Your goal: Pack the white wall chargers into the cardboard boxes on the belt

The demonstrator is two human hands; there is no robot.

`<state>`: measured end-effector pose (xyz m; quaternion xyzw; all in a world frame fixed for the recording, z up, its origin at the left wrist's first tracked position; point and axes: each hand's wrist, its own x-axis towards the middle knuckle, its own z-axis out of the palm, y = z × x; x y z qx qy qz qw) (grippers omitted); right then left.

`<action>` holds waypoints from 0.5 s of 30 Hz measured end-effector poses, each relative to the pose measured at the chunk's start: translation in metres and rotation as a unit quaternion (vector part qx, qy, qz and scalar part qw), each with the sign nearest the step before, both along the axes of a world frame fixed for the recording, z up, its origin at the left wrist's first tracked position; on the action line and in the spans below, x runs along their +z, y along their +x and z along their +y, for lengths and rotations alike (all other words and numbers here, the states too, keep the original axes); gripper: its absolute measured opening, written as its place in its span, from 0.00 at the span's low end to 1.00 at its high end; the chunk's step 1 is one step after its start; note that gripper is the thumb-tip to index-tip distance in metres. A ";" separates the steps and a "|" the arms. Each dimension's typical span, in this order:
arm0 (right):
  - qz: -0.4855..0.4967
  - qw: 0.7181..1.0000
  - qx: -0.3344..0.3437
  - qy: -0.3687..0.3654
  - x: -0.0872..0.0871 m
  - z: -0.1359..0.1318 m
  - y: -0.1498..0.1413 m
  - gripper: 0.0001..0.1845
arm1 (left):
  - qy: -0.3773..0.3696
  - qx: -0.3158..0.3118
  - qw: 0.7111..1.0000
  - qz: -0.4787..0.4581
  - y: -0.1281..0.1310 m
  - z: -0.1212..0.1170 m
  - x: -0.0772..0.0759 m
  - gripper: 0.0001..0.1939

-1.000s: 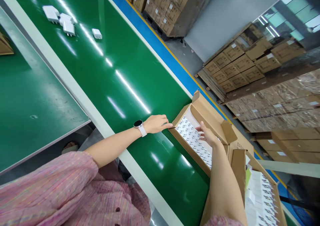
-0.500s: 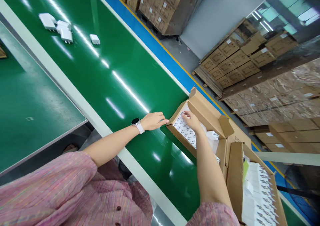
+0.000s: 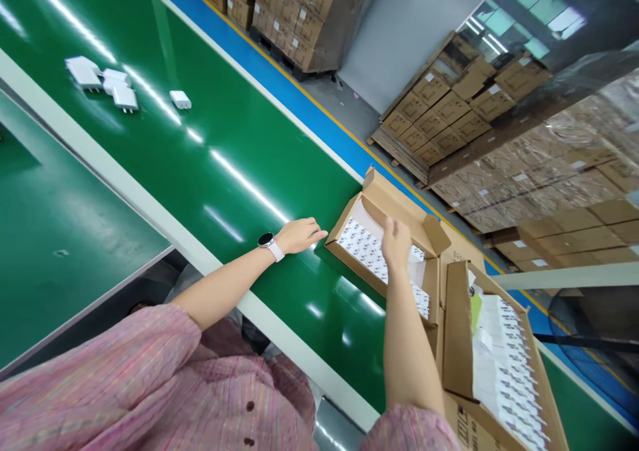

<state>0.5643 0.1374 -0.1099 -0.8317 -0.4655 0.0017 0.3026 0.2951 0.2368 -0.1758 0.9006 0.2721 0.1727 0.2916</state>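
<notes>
An open cardboard box (image 3: 355,265) lies on the green conveyor belt, holding rows of white plug adapters (image 3: 360,243) with their metal prongs up. A white sheet (image 3: 372,219) lines its far side. Over the middle of this box is my right hand (image 3: 397,241), closed and slightly blurred; what its fingers grip, if anything, is hidden. My left hand (image 3: 298,235) rests just off the box's left corner, fingers stretched out and holding nothing. On that wrist sits a watch (image 3: 266,239) with a pale strap.
A second open carton (image 3: 458,331) of white adapters stands at the right. Several loose white adapters (image 3: 124,97) lie on the conveyor belt (image 3: 279,151) at the upper left. Stacked cartons (image 3: 284,18) stand on pallets beyond the blue floor strip. A fan (image 3: 589,338) is at the right edge.
My right hand has moved right along the box, from its left end to the middle, uncovering more adapters. My left hand stays by the corner. The view has shifted slightly.
</notes>
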 end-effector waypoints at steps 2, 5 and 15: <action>-0.030 0.992 -0.075 0.099 -0.004 -0.046 -0.018 0.34 | 0.002 0.005 1.000 0.002 0.001 0.002 0.001 0.27; -0.062 0.974 -0.142 0.163 -0.024 -0.135 -0.062 0.30 | 0.000 0.024 1.000 0.005 0.003 0.005 0.002 0.26; 0.038 0.920 -0.377 0.094 -0.164 -0.389 -0.246 0.20 | 0.023 0.031 0.994 -0.098 -0.008 -0.029 0.008 0.16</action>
